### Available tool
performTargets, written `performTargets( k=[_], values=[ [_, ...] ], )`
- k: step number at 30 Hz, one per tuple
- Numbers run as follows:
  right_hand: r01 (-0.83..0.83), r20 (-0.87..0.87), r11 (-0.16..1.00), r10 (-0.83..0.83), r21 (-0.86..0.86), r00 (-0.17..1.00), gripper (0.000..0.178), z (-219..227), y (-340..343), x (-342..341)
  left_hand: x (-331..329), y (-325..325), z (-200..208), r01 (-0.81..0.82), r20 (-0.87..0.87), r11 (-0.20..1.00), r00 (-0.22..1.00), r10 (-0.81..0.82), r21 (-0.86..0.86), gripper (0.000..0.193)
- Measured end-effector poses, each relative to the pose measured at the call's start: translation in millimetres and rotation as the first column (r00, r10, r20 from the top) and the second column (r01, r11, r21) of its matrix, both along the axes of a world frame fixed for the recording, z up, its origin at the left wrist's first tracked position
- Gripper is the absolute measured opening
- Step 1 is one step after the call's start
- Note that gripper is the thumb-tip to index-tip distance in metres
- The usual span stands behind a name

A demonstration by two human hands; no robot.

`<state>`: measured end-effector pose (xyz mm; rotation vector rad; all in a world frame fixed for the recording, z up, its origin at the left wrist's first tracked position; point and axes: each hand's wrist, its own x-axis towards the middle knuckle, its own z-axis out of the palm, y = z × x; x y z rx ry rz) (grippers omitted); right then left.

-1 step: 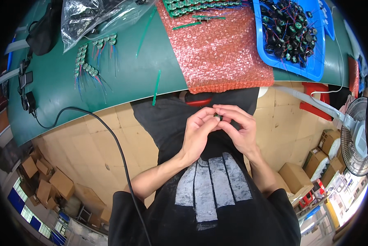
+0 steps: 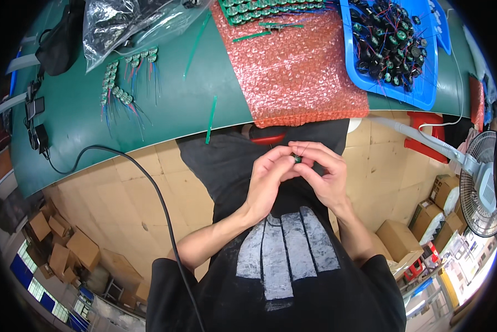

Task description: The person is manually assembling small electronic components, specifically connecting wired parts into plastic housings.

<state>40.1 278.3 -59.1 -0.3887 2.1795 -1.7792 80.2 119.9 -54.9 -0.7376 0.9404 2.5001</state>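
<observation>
In front of my lap, just off the table's edge, both my hands come together with fingertips nearly touching. Between them sits a small round green circuit board (image 2: 297,159), with thin wires sticking up by the fingers. My left hand (image 2: 272,170) is closed, its thumb and forefinger pinching at the board's left side. My right hand (image 2: 324,166) is closed on the right side, thumb below and fingers above. The fingers hide most of the piece, so its underside cannot be made out.
Red bubble wrap (image 2: 298,72) covers part of the green table (image 2: 176,105), bearing circuit board panels (image 2: 259,12). A blue tray (image 2: 392,95) at right holds many black wired parts. Wired board strips (image 2: 113,88) and a plastic bag (image 2: 121,33) lie left. A black cable (image 2: 154,182) hangs beside my left arm.
The green board has turned slightly between my fingertips, and more of its face and thin wires show. My hands have hardly moved.
</observation>
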Motion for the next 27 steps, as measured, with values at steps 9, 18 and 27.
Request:
performTargets(
  k=[9,18,27],
  values=[
    [0.262,-0.032,0.944,-0.273,-0.201,0.961,0.047,7.5,-0.3,3.0,-6.9,-7.9,27.5,-0.187,-0.479,0.697,0.842,-0.249,-0.692,0.039],
    [0.055,-0.433,0.998,-0.032,0.041,0.901,0.041,18.9,12.8,-16.5,-13.8,-17.7,31.3,-0.306,-0.546,0.519,0.732,-0.407,-0.798,0.050],
    [0.105,-0.507,0.983,-0.015,0.149,0.862,0.035,22.0,9.6,-19.0,-14.9,-18.9,32.4,-0.204,-0.500,0.599,0.778,-0.381,-0.774,0.057]
  ],
)
